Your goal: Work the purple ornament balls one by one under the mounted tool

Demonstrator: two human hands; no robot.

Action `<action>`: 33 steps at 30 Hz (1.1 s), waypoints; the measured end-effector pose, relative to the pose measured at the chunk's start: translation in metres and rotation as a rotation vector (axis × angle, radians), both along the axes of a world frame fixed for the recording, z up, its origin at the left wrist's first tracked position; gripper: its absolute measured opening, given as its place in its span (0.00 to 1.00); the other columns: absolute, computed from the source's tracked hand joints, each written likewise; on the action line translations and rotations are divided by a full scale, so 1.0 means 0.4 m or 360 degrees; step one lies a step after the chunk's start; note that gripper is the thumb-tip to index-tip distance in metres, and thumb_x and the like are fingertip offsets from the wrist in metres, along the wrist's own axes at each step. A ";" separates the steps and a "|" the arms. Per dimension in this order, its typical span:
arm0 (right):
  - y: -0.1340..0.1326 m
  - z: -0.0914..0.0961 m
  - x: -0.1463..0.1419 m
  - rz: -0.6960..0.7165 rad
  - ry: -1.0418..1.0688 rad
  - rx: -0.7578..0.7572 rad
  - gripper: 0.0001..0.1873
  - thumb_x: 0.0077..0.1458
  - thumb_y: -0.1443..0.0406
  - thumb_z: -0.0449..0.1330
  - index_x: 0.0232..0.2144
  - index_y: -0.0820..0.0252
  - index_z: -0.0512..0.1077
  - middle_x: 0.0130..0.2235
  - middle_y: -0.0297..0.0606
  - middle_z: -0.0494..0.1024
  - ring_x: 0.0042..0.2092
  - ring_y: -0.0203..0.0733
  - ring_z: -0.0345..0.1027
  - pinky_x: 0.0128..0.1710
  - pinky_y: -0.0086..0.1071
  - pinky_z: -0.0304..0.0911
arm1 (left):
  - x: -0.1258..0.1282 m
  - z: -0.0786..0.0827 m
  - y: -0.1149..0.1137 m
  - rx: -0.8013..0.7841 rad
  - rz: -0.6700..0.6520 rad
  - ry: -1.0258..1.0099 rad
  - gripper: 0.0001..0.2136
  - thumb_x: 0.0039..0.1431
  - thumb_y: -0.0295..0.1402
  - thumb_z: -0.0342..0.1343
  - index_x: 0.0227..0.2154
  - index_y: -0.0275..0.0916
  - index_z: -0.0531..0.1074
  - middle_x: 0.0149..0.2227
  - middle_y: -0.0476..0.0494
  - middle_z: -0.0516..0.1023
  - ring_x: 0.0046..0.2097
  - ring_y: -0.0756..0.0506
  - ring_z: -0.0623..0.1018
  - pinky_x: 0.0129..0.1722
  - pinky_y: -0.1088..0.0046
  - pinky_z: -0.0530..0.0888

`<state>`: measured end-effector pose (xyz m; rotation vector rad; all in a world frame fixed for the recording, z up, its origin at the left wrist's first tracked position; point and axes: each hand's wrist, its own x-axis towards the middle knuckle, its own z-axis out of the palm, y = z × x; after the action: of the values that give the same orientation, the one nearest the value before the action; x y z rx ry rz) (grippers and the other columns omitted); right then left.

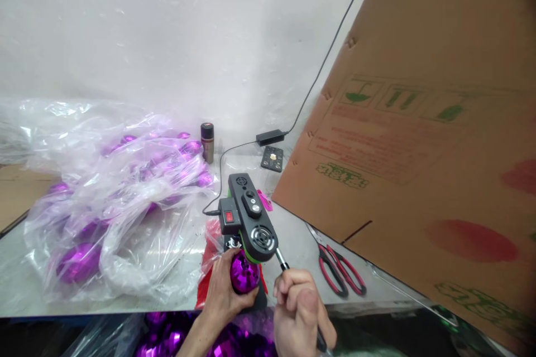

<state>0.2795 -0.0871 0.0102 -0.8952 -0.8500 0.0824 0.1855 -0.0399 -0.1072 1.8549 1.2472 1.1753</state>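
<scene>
Purple and shiny, the faceted round ball (246, 276) sits in our left hand (224, 287), pinched between thumb and fingers, beneath the rounded end of a black plastic machine (247, 206) near the front edge of the pale worktop (293, 231). Our right hand (300, 307) is wrapped around a slim metal rod with a black grip (284, 264). With so smooth a surface, the ball could twist or drop over the edge if our thumb slackens. Our fingertips might be nipped, being so close under the machine. A snag on the thin black cable (237, 146) could shift everything.
</scene>
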 end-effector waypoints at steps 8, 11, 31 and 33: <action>-0.004 -0.022 -0.014 0.0044 -0.0012 0.0073 0.27 0.75 0.62 0.50 0.20 0.57 0.60 0.26 0.29 0.66 0.25 0.32 0.60 0.22 0.28 0.56 | 0.003 -0.018 -0.001 0.0020 0.0019 -0.0012 0.33 0.44 0.38 0.68 0.57 0.37 0.71 0.51 0.32 0.83 0.51 0.29 0.83 0.52 0.46 0.80; 0.007 -0.070 -0.012 -0.0039 -0.0125 0.0124 0.28 0.77 0.60 0.49 0.21 0.58 0.60 0.27 0.30 0.67 0.26 0.33 0.62 0.26 0.29 0.60 | 0.004 -0.012 0.000 -0.0011 -0.0005 -0.0026 0.34 0.43 0.37 0.69 0.56 0.38 0.71 0.51 0.33 0.83 0.51 0.29 0.83 0.51 0.47 0.80; -0.006 0.109 0.025 0.0006 -0.0181 -0.0063 0.25 0.71 0.65 0.58 0.19 0.59 0.63 0.20 0.29 0.63 0.26 0.33 0.65 0.24 0.28 0.54 | -0.214 -0.109 -0.148 0.0440 -0.0008 0.0121 0.45 0.52 0.54 0.73 0.69 0.47 0.62 0.61 0.34 0.80 0.60 0.31 0.82 0.56 0.54 0.83; -0.003 0.105 0.011 -0.0041 -0.0114 -0.0031 0.27 0.69 0.62 0.61 0.18 0.59 0.62 0.19 0.30 0.62 0.26 0.34 0.64 0.22 0.28 0.52 | -0.298 -0.136 -0.201 0.0464 0.0090 0.0271 0.38 0.59 0.57 0.67 0.68 0.52 0.65 0.57 0.38 0.83 0.56 0.34 0.84 0.54 0.58 0.83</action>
<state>0.2839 -0.0884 0.0522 -0.9316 -0.9055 0.0366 0.0664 -0.1202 -0.1615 2.1837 1.2816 1.3093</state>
